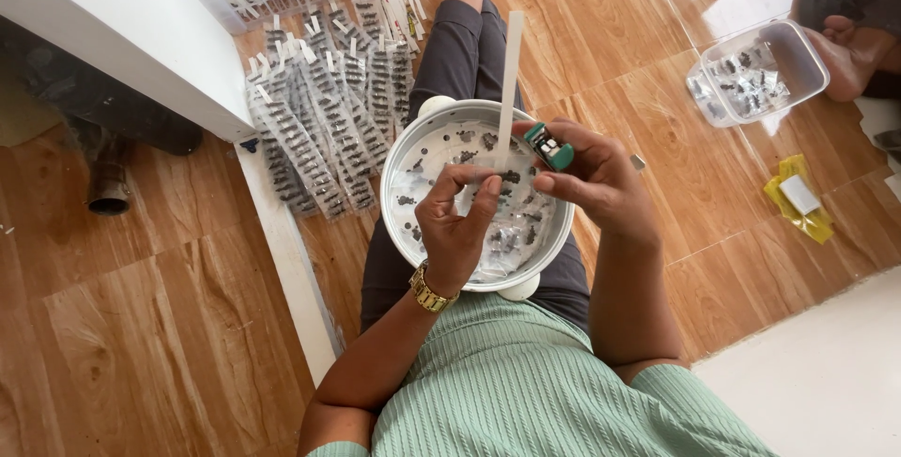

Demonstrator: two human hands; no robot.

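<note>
A long, narrow white strip, flat and straight like a clear plastic sleeve, stands nearly upright in the view, its long axis running from the fingers up toward the far end of the person's outstretched leg, with only a slight lean to the left at the bottom. Its lower end is pinched between the fingertips of the left hand, which is closed narrow on it; a gold wristwatch sits on that wrist. Just beside it, the right hand is wrapped around a small green lighter, whose head points up and left toward the strip's lower end, close to it; whether they touch cannot be told.

Both hands hover over a round metal bowl resting on the person's lap, its white inside scattered with small dark parts. The strip's upper half rises past the bowl's far rim, over the dark trouser leg.

To the left of the leg, rows of filled strips lie side by side on the wooden floor, close to the bowl's left rim, against a white ledge. To the right the floor is open out to a clear plastic tub holding more dark parts, well apart, with another person's foot touching it. A yellow packet lies nearer the right edge.
</note>
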